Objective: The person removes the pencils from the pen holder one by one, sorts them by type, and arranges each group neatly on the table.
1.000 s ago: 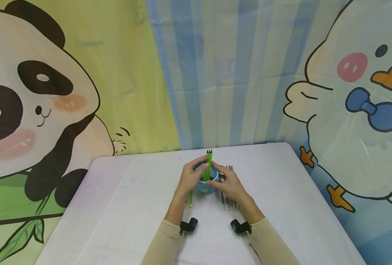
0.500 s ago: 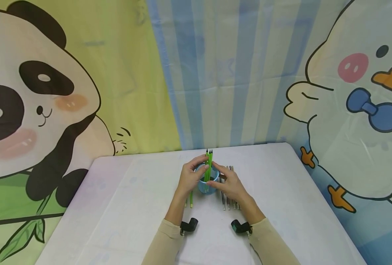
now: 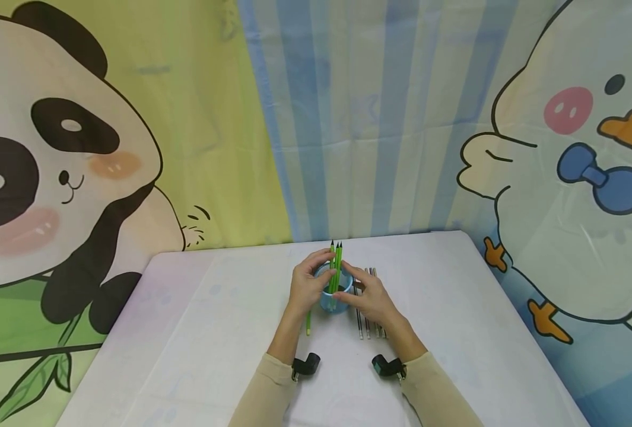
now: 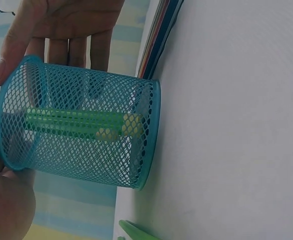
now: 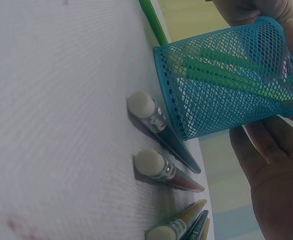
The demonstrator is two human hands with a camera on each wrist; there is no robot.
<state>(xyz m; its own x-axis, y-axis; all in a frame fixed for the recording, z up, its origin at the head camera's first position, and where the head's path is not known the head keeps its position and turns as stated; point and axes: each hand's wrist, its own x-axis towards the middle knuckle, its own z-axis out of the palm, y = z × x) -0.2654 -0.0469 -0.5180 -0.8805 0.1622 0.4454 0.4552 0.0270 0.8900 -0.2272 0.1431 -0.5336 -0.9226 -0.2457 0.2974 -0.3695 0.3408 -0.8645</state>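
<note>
The left hand [image 3: 306, 286] has its grip pinched on green pencils [image 3: 338, 261], which stand tip-up in the mesh cup [image 4: 81, 160] on the worktop [image 3: 214, 344], while the right hand [image 3: 373, 298] clasps the cup near its rim.

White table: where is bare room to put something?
Bare: white table left of the left hand, right of the right hand, to both side edges. Crowded: around the blue mesh cup, with hands, eraser-tipped pencils and a loose green pencil.
</note>
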